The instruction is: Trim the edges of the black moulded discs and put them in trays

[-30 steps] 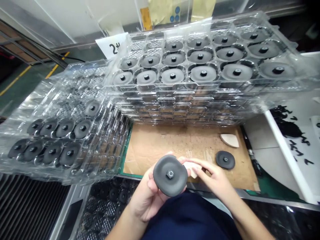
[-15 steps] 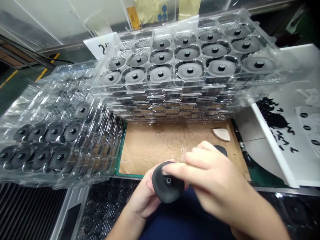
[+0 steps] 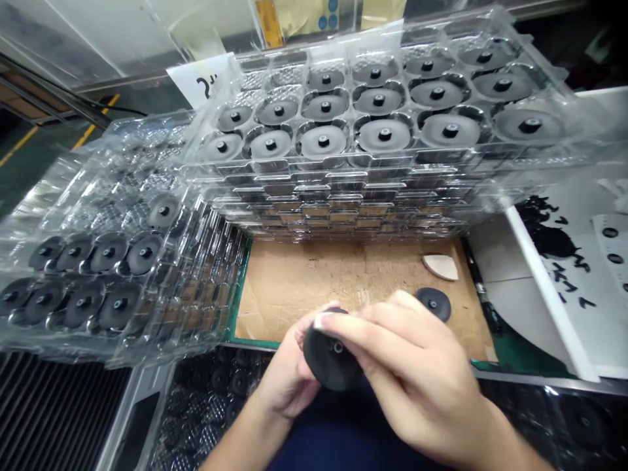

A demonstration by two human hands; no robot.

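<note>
A round black rubber disc (image 3: 326,360) with a small hub in its middle is held low in the middle of the view. My left hand (image 3: 289,383) grips it from behind and below, fingers curled round its rim. My right hand (image 3: 417,379) lies over the disc's right side, with the forefinger stretched across its top edge and pressing on it. A second black disc (image 3: 434,303) lies loose on the brown cardboard sheet (image 3: 304,281), just beyond my right hand. A pale wedge-shaped piece (image 3: 440,266) rests further back on the cardboard.
A tall stack of clear blister trays (image 3: 363,196) stands behind the cardboard, its top tray filled with grey discs. A lower stack of clear trays (image 3: 186,261) on the left holds several black discs. Black trimmings lie on a white surface (image 3: 559,255) at right.
My right hand has come over from the right, covering the disc's right side and pressing a finger along its top. The disc has tilted and sits slightly lower.
</note>
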